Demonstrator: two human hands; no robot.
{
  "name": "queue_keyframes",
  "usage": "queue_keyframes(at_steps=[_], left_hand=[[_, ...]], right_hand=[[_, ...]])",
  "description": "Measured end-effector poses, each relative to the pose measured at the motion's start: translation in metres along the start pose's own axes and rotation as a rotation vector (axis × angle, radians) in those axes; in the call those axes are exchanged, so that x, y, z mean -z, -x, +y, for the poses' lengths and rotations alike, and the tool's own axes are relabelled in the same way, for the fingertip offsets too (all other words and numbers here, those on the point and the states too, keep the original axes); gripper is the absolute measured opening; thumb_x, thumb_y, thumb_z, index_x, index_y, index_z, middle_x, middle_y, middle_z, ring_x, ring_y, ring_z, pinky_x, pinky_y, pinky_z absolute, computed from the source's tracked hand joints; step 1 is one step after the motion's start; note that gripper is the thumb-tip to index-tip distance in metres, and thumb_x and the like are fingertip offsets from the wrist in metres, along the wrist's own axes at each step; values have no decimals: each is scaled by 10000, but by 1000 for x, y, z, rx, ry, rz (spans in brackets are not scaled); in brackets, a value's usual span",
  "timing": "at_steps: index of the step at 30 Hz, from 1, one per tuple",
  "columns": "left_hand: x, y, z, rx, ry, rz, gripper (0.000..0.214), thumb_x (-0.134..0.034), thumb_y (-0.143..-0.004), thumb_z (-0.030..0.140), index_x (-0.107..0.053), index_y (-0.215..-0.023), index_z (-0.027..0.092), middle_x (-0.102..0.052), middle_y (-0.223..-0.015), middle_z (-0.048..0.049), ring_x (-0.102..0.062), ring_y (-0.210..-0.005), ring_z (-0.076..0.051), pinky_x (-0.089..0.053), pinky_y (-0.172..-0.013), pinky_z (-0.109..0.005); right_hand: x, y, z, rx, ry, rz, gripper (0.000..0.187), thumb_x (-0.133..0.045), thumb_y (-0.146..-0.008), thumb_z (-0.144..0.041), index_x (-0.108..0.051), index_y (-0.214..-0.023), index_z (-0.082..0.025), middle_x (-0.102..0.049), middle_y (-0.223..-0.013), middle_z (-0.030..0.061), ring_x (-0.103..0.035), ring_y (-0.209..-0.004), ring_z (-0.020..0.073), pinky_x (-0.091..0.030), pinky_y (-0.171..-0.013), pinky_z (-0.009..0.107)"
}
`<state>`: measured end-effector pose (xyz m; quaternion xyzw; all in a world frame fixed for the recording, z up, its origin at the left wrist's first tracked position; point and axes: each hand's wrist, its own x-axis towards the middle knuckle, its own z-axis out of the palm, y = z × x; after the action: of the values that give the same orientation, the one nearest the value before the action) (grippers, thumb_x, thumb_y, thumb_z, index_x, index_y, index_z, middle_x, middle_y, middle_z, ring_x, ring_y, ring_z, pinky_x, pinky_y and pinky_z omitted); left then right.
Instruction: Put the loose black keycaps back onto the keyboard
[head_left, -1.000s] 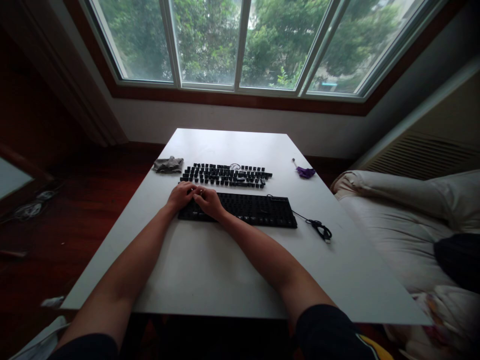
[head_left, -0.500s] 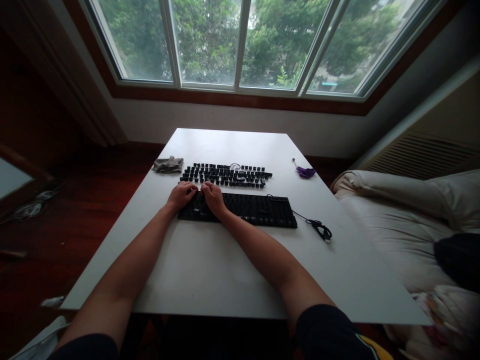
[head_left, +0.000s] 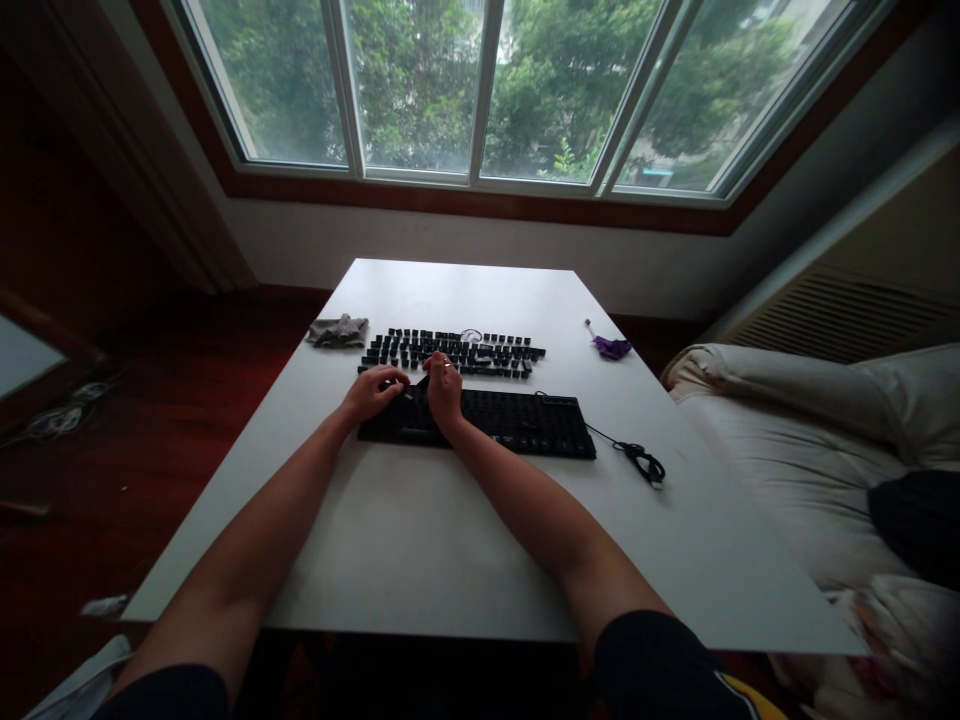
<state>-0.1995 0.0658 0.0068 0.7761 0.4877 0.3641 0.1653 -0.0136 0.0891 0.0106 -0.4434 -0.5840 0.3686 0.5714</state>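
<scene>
A black keyboard (head_left: 517, 420) lies on the white table in front of me, its left part partly covered by my hands. My left hand (head_left: 373, 391) rests at its upper left corner, fingers curved and thumb apart from them. Beside it, my right hand (head_left: 444, 388) is closed and raised over the keyboard's upper edge. A small glint shows at its fingers and a dark thin piece juts out to the left; I cannot make out what it is. Behind the keyboard, loose black keycaps (head_left: 491, 352) stand in several rows.
A grey cloth (head_left: 339, 331) lies at the table's left edge, a purple cloth (head_left: 613, 347) at the right. A thin pale ring (head_left: 471, 336) sits among the keycaps. The coiled cable (head_left: 643, 462) is right of the keyboard. A couch (head_left: 780, 440) stands right of the white table (head_left: 420, 560).
My right hand has moved right and up, turning more upright, away from my left hand. My left hand has shifted slightly right, its fingers reaching further over the keyboard.
</scene>
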Motion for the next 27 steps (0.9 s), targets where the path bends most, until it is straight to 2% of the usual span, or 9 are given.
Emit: queue_keyframes(at_steps=[4, 9, 13, 18, 24, 27], left_hand=[[-2, 0, -1, -13, 18, -63, 220, -596, -862, 281, -753, -1008, 233, -738, -1027, -44, -656, -998, -234, -511, -925, -387], [-4, 0, -5, 10, 12, -57, 278, -613, -827, 251, -750, -1069, 246, -740, -1071, -47, -661, -1030, -247, -519, -932, -399], [-6, 1, -5, 25, 26, -39, 295, -609, -849, 270, -745, -1110, 251, -744, -1095, -51, -670, -1037, -243, -523, -929, -394], [-10, 2, -3, 118, 86, 8, 375, -587, -892, 319, -665, -1255, 262, -753, -1058, -39, -694, -921, -201, -548, -846, -348], [-10, 1, -4, 121, 109, 16, 313, -544, -937, 339, -658, -1215, 254, -749, -1071, -40, -692, -984, -213, -539, -856, -343], [-10, 0, -5, 126, 106, 13, 301, -513, -954, 334, -659, -1203, 248, -751, -1050, -33, -686, -931, -199, -533, -870, -346]], right_hand=[[2, 1, -5, -55, -76, -17, 497, -343, -990, -624, -560, -783, -228, -569, -746, 19, -534, -696, 177, -408, -647, 276], [4, 0, -10, -167, -184, -62, 462, -393, -985, -620, -564, -797, -234, -584, -742, 28, -574, -707, 191, -439, -614, 288], [2, -2, -4, -132, -170, -41, 466, -361, -990, -616, -550, -791, -239, -569, -725, 25, -571, -686, 193, -446, -614, 297], [-3, -4, 8, -100, -149, -27, 446, -337, -993, -578, -537, -780, -241, -551, -698, 15, -565, -650, 185, -452, -606, 296], [-5, -5, 15, -115, -221, -19, 387, -357, -986, -503, -547, -795, -225, -562, -711, -4, -575, -563, 150, -443, -540, 275], [-6, -6, 18, -162, -288, -7, 402, -375, -983, -527, -548, -800, -213, -575, -693, -4, -597, -557, 146, -439, -517, 263]])
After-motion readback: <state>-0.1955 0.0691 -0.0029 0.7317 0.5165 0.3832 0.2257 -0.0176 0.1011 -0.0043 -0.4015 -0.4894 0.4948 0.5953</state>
